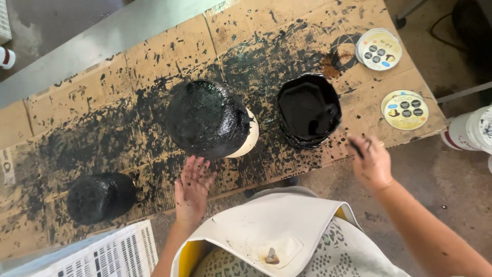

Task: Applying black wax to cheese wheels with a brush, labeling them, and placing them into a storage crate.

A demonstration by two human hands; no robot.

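Note:
A large round pot [207, 119], coated in glossy black paint with a cream patch left at its right side, lies on paint-spattered cardboard [154, 61]. My left hand [193, 189] hovers flat just below it, fingers spread and stained black, holding nothing. My right hand [370, 161] grips a dark brush handle [354, 147] whose blurred tip reaches into a black container of paint [308, 110] at the right. A smaller black-painted pot [100, 197] rests at the lower left of the cardboard.
Two round printed lids [378, 49] [405, 109] lie at the cardboard's right end. A white bucket [469, 131] stands on the floor at the right. A white slotted crate [107, 254] is at the lower left. My white apron [277, 231] fills the bottom centre.

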